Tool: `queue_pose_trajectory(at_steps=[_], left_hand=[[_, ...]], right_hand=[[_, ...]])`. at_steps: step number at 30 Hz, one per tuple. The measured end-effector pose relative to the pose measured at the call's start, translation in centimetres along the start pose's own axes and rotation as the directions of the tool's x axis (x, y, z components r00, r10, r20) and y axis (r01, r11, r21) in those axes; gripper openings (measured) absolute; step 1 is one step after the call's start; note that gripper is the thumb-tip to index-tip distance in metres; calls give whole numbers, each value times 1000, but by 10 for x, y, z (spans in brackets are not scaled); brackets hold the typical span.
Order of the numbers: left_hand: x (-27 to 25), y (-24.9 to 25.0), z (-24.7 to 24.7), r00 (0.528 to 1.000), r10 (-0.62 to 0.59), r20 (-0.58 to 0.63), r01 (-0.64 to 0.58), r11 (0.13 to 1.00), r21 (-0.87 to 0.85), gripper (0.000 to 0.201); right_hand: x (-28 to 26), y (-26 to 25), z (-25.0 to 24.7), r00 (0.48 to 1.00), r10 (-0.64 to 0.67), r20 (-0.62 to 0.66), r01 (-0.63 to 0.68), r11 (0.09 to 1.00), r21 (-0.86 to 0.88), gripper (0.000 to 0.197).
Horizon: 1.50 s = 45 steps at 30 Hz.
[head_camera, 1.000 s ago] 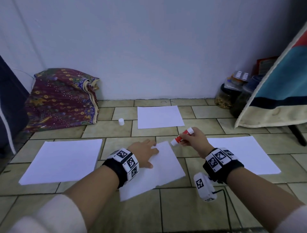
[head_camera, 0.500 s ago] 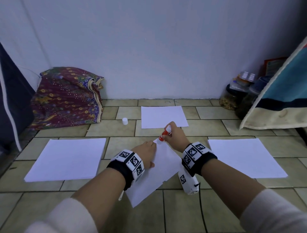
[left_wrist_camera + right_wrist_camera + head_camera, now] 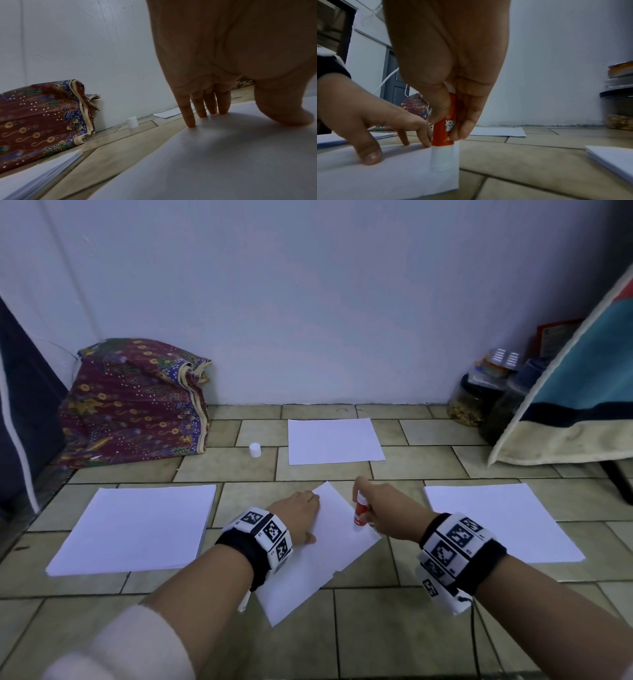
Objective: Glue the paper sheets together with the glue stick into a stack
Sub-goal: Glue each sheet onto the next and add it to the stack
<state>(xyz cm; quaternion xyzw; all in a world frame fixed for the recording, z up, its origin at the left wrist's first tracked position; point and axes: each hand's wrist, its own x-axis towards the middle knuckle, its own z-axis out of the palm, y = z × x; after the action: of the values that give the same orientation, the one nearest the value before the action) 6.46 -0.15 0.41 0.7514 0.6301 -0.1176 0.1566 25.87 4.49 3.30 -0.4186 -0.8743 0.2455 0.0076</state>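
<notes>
A white paper sheet [image 3: 329, 546] lies skewed on the tiled floor between my hands. My left hand [image 3: 298, 517] presses it flat with straight fingers [image 3: 199, 108] near its far corner. My right hand [image 3: 380, 510] grips a red and white glue stick [image 3: 360, 510], held upright with its white tip [image 3: 442, 159] down on the sheet's right edge. Thumb and fingers wrap the red barrel [image 3: 444, 129]. The white cap [image 3: 255, 449] stands apart on the floor, further back.
A thick paper stack [image 3: 137, 529] lies left, another stack [image 3: 500, 522] right, and a single sheet [image 3: 334, 441] near the wall. Patterned folded cloth [image 3: 133, 405] sits at back left. Jars [image 3: 479, 398] and a hanging fabric [image 3: 579, 392] stand at back right.
My right hand brought the glue stick from the sheet's far corner down along its right edge, now upright. The left hand stayed pressing the sheet.
</notes>
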Motion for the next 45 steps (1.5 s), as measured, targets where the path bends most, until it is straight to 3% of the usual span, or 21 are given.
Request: queue_pose_trajectory(at_steps=[7, 9, 10, 12, 14, 16, 19, 24, 26, 32, 39, 45], left_hand=[[-2, -2, -3, 992, 98, 73, -104, 991, 80, 63], [-4, -4, -4, 994, 91, 58, -95, 993, 71, 63], [-6, -6, -4, 996, 84, 38, -87, 994, 72, 64], [-9, -7, -4, 997, 73, -28, -69, 991, 114, 65], [-11, -7, -4, 993, 72, -88, -58, 986, 154, 67], [-12, -5, -1, 989, 108, -100, -94, 987, 128, 64], [-13, -2, 2, 988, 142, -55, -140, 990, 35, 60], [-13, -5, -1, 996, 82, -27, -79, 993, 93, 77], [-12, -9, -1, 998, 38, -57, -34, 997, 67, 80], [-12, -14, 5, 997, -75, -23, 72, 989, -131, 93], [-16, -14, 5, 997, -71, -24, 67, 985, -158, 94], [-15, -15, 7, 996, -81, -25, 77, 986, -146, 94]], right_hand=[[-11, 10, -18, 990, 92, 111, -92, 996, -3, 22], [-9, 22, -20, 977, 165, 132, -198, 934, 298, 13], [-8, 28, -21, 968, 208, 139, -250, 824, 508, 11], [-6, 39, -23, 943, 305, 136, -279, 496, 823, 13], [-5, 44, -23, 918, 369, 148, -235, 203, 951, 17], [-2, 44, -23, 905, 399, 148, -199, 88, 976, 19], [6, 35, -18, 900, 428, 86, -174, 169, 970, 15], [25, 15, -8, 894, 411, -176, -119, 597, 794, 15], [33, 6, -3, 881, 402, -249, -114, 692, 713, 14], [59, -30, 8, 915, 247, -320, -58, 863, 502, 24], [72, -47, 11, 984, 73, -164, -41, 980, 192, 23], [50, -33, 5, 999, -20, -50, 22, 999, 31, 24]])
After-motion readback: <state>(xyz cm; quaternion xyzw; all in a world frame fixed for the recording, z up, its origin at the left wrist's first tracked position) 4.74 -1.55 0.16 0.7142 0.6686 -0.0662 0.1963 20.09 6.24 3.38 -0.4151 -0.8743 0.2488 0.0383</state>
